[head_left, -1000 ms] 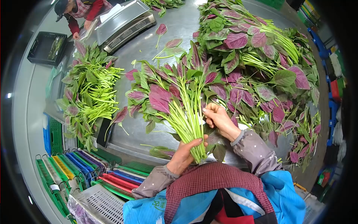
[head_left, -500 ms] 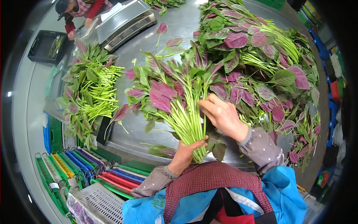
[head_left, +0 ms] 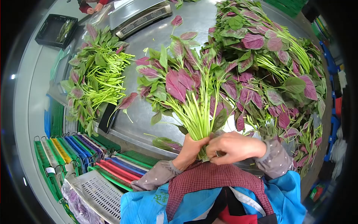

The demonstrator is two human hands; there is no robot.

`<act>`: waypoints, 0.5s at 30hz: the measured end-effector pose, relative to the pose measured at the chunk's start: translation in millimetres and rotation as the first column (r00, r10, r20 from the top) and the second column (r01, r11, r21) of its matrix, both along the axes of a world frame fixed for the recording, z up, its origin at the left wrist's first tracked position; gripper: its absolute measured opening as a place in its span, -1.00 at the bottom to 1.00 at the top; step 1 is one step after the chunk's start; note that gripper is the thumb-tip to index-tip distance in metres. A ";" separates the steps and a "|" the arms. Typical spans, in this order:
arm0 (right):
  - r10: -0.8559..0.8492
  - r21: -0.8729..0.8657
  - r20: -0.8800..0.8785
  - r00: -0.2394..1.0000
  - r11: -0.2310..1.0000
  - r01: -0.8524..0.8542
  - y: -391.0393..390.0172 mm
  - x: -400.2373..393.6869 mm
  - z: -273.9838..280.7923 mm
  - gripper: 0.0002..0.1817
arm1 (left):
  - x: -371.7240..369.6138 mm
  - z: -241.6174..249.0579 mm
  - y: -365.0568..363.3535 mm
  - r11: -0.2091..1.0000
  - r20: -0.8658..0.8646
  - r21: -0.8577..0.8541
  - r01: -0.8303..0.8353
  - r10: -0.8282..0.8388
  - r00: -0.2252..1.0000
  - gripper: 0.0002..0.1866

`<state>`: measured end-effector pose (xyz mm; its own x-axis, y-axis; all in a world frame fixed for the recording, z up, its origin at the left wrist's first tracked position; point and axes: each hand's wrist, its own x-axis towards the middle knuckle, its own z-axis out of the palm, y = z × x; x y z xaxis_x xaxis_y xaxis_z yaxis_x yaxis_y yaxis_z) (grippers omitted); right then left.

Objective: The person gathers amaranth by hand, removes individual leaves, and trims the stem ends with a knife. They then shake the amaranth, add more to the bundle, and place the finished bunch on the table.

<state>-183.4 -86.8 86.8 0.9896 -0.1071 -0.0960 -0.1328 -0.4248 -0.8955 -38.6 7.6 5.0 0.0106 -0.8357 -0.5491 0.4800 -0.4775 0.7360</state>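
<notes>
A bunch of leafy stems (head_left: 197, 112), green with purple leaves, stands upright in front of my body. My left hand (head_left: 189, 152) is wrapped round its lower stems. Against the stem ends, just right of the left hand, is my right hand (head_left: 233, 148), its fingers curled together; what they pinch, if anything, is hidden. To the right lies a large heap of the same greens (head_left: 276, 71), and a smaller pile (head_left: 100, 80) rests on the left of the metal table (head_left: 140, 112).
A scale (head_left: 143, 18) stands at the back, with a black crate (head_left: 56, 30) to its left. Another person's hands (head_left: 94, 8) show at the top left. Coloured crates (head_left: 80, 153) and a white perforated basket (head_left: 99, 192) are at the lower left. A dark strip (head_left: 108, 117) lies at the table edge.
My right hand has moved down from the upper stems to the stem ends, beside my left hand. The view has shifted, so the table and piles appear slightly further right.
</notes>
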 end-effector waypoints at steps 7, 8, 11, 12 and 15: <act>-0.794 -0.359 0.266 0.547 0.445 0.820 -22.6 49.8 -41.0 -0.69 | -13.9 -7.0 6.1 0.998 0.177 -0.066 -0.013 0.025 0.984 -0.76; -0.796 -0.356 0.266 0.544 0.443 0.823 -25.4 54.5 -44.0 -0.69 | -15.1 -7.4 6.5 0.997 0.252 -0.080 0.000 0.021 0.967 -0.78; -0.850 -0.341 0.125 0.512 0.448 0.827 -36.5 59.8 -56.9 -0.74 | -11.8 -14.1 8.5 0.993 0.314 -0.064 0.096 -0.071 0.947 -0.74; -0.873 -0.117 0.104 0.476 0.465 0.878 -39.5 57.3 -68.4 -0.77 | -11.4 -13.6 7.9 0.993 0.312 -0.064 0.096 -0.072 0.947 -0.74; -0.881 0.614 -0.121 0.457 0.295 0.732 -37.5 44.6 -67.5 -0.85 | -11.7 -7.9 6.2 0.996 0.232 -0.053 0.070 -0.055 0.971 -0.72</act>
